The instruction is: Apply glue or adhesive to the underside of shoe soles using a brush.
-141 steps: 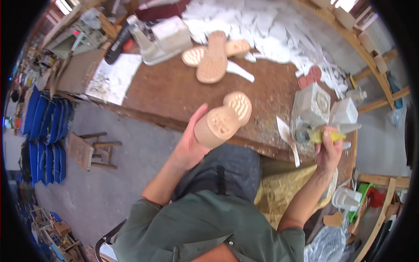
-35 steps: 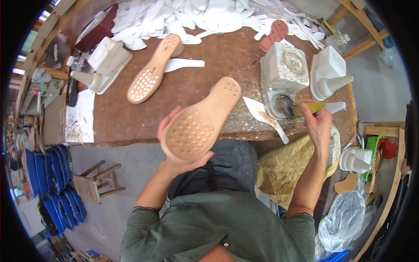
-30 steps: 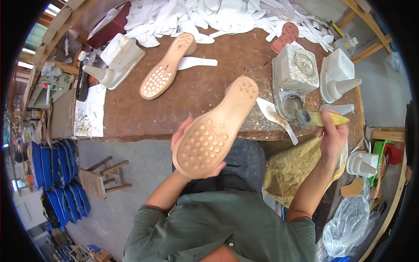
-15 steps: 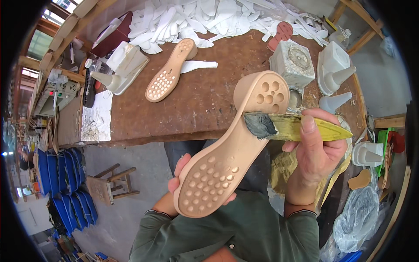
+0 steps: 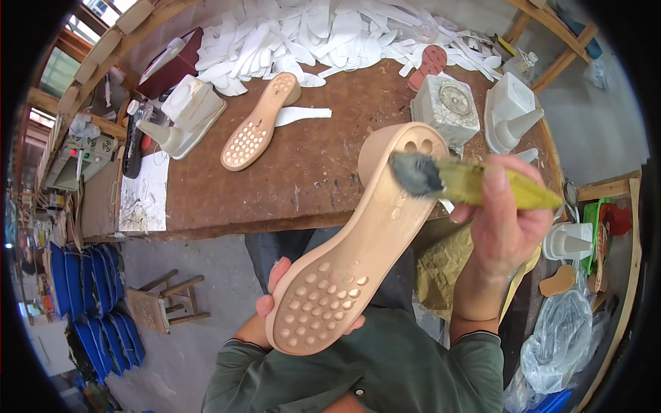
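Observation:
My left hand (image 5: 275, 303) holds a tan shoe sole (image 5: 358, 248) from below by its toe end, the pitted inner side facing up and the heel pointing away from me. My right hand (image 5: 506, 220) grips a yellow-handled brush (image 5: 475, 182), whose dark bristles touch the heel end of the sole. A second tan sole (image 5: 258, 124) lies on the brown workbench (image 5: 303, 179) further back, beside a white insole strip (image 5: 303, 113).
A heap of white insoles (image 5: 323, 31) covers the bench's far side. A square glue tin (image 5: 451, 107) and white cone-tipped containers (image 5: 513, 113) stand at the right, another container (image 5: 182, 113) at the left. A small wooden stool (image 5: 165, 303) and blue stacks (image 5: 89, 296) are on the floor.
I lifted the sole closer and upright toward me. My right hand brought the brush from the tin at the bench's right edge up to the sole's heel.

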